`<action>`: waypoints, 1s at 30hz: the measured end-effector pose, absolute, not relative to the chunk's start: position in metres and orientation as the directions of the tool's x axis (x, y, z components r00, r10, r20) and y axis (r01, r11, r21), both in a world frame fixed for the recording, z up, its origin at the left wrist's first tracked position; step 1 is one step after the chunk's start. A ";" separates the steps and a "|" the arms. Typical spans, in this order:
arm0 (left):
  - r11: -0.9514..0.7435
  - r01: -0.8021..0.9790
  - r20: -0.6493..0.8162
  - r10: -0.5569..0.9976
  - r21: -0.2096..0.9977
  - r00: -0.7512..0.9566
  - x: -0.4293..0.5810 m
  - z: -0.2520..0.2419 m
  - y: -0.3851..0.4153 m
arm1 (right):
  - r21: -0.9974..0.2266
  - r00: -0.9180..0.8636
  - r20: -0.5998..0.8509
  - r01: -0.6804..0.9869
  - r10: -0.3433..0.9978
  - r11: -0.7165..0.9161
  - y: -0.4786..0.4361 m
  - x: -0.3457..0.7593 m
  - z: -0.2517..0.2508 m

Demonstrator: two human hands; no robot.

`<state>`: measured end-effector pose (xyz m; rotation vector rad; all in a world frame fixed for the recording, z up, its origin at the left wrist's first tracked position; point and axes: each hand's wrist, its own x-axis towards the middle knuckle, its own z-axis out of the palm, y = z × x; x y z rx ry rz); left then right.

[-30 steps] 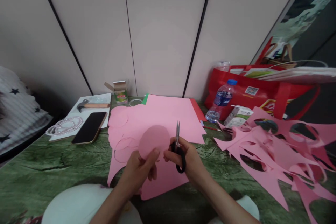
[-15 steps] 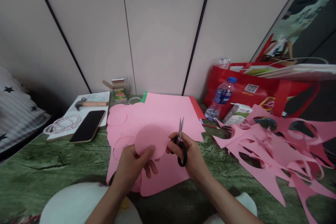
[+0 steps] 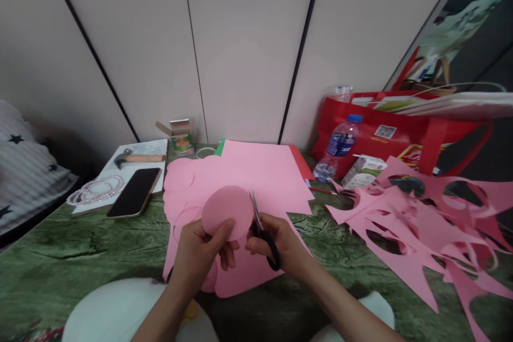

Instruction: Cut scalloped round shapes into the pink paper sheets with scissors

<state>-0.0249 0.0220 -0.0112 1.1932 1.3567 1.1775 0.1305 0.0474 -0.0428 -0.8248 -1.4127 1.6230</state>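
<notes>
A round pink paper disc (image 3: 225, 208) is pinched in my left hand (image 3: 204, 248), thumb on its near face. Closed round the black handles of a pair of scissors (image 3: 267, 240) is my right hand (image 3: 282, 243). The scissor blades point up and to the left, at the disc's right edge; whether they touch the paper I cannot tell. Beneath both hands lie large pink paper sheets (image 3: 256, 171). Another pink disc (image 3: 179, 175) rests on the sheets' upper left corner.
Cut pink scraps (image 3: 404, 224) are heaped at right. Behind them stand a water bottle (image 3: 340, 144), a small white carton (image 3: 364, 171) and a red bag (image 3: 401, 123). On the left lie a phone (image 3: 135, 192), a hammer (image 3: 140, 157) and a beaded string (image 3: 96, 191); a small open box (image 3: 182, 139) stands near the wall.
The scissors have swung from upright to leaning left, and their blades are now at the disc's edge. My right hand has shifted slightly left; the disc has moved a little left and up.
</notes>
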 end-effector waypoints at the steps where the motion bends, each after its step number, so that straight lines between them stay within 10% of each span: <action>1: 0.066 0.085 -0.059 0.995 0.994 -0.075 -0.025 -0.011 0.022 | -0.987 -0.447 0.038 -0.154 0.894 -0.036 0.048 0.130 -0.043; 30: 0.074 0.054 -0.070 0.995 0.996 -0.064 -0.025 -0.009 0.018 | -0.986 -0.491 0.086 -0.166 0.867 0.004 0.047 0.130 -0.042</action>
